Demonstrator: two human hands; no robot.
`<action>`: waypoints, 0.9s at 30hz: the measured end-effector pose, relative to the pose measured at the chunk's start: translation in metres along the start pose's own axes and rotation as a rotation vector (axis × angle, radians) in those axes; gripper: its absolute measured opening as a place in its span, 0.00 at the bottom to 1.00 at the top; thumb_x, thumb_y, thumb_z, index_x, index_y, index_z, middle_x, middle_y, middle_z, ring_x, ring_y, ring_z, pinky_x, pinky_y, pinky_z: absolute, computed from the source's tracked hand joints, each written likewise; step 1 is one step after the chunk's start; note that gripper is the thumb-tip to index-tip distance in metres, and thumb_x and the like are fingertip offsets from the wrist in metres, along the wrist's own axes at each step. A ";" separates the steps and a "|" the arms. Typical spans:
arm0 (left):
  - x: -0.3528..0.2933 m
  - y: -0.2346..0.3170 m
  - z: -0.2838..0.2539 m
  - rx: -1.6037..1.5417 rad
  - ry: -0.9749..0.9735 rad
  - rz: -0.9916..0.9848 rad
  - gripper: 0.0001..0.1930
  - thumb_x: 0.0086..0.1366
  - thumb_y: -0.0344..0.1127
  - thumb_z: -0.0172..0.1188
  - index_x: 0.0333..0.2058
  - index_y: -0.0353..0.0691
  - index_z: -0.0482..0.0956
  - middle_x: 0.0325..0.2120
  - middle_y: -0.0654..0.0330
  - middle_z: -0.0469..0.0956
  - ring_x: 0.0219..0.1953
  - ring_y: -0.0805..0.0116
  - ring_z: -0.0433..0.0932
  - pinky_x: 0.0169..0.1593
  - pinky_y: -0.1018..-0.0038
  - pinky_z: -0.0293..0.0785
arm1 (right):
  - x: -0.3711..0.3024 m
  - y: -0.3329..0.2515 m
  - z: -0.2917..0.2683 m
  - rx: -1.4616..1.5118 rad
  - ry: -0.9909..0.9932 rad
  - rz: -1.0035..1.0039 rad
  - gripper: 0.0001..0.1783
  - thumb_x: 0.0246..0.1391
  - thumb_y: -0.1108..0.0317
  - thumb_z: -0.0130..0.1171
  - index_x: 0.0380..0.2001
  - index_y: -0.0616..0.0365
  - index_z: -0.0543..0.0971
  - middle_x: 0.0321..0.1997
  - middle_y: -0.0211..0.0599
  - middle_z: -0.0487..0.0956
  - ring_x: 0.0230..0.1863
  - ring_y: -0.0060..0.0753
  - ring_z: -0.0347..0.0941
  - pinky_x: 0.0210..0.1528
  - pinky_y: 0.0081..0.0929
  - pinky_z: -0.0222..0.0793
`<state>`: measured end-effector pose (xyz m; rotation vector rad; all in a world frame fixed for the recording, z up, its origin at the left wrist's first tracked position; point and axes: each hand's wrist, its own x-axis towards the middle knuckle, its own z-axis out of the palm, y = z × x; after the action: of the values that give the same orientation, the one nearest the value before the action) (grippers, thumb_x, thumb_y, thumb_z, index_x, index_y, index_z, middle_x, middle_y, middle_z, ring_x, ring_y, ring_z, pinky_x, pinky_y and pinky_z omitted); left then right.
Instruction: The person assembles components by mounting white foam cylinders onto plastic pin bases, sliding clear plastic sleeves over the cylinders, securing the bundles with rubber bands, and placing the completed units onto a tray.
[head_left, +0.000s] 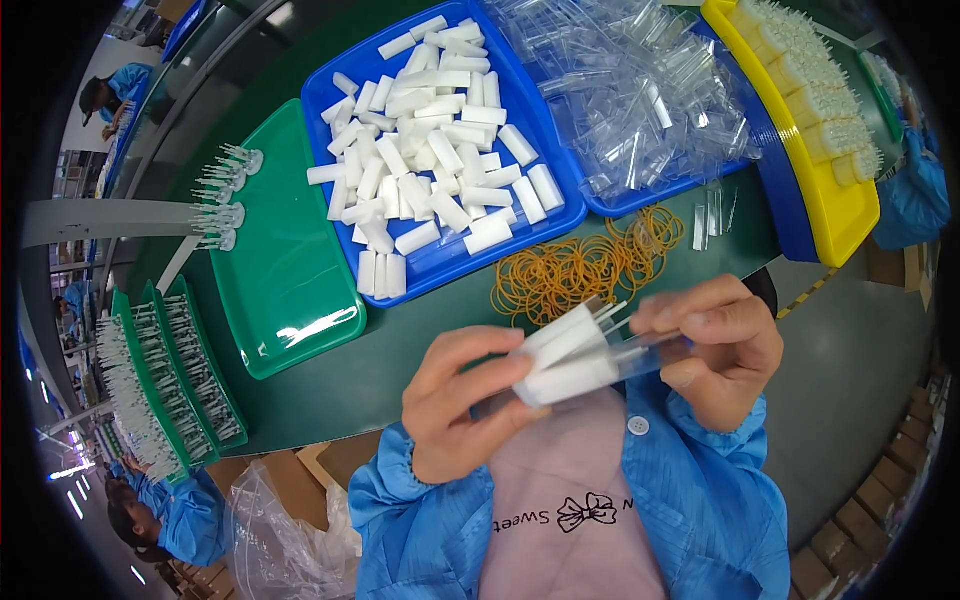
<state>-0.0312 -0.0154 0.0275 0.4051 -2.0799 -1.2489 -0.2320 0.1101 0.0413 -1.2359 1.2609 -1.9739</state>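
Observation:
Held up before my chest are white foam pieces [570, 378], with thin white tips sticking out to the right. My left hand [465, 395] is closed around their left end, thumb below and fingers above. A clear plastic sleeve [645, 358] lies around or against their right side; motion blur hides exactly how they fit. On the right, my right hand [720, 350] pinches the sleeve's end between thumb and fingers. Just beyond the hands, a pile of orange rubber bands [570, 270] lies on the green table [390, 365].
A blue tray [400, 295] holds white foam cylinders; another blue tray [640, 203] holds clear plastic sleeves. A yellow tray [850, 215] of bundled white pieces stands at right. At left are a green tray [285, 250] and green racks [165, 380] of thin white parts. Co-workers sit further off.

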 end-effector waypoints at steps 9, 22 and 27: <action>-0.013 -0.024 0.018 -0.723 0.133 -0.274 0.24 0.52 0.28 0.71 0.48 0.33 0.76 0.49 0.51 0.69 0.51 0.62 0.73 0.54 0.67 0.72 | 0.004 0.004 -0.002 -0.342 0.071 0.068 0.13 0.44 0.69 0.68 0.36 0.56 0.79 0.35 0.35 0.81 0.52 0.46 0.70 0.60 0.47 0.55; -0.008 -0.022 0.017 -0.867 0.103 -0.421 0.27 0.53 0.27 0.69 0.52 0.29 0.70 0.51 0.53 0.69 0.52 0.65 0.72 0.58 0.69 0.69 | 0.003 -0.013 -0.003 -0.765 -0.033 -0.134 0.11 0.35 0.72 0.71 0.25 0.54 0.79 0.32 0.34 0.82 0.50 0.46 0.72 0.64 0.55 0.50; -0.009 -0.020 0.019 -0.830 0.105 -0.350 0.26 0.52 0.27 0.70 0.49 0.29 0.72 0.49 0.53 0.69 0.51 0.65 0.73 0.58 0.69 0.69 | -0.002 0.000 0.007 -0.465 0.038 -0.031 0.12 0.34 0.72 0.71 0.25 0.53 0.80 0.32 0.33 0.82 0.50 0.43 0.71 0.64 0.55 0.50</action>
<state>-0.0389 -0.0078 0.0008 0.4320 -1.2636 -2.0956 -0.2249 0.1089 0.0412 -1.4366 1.7990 -1.7861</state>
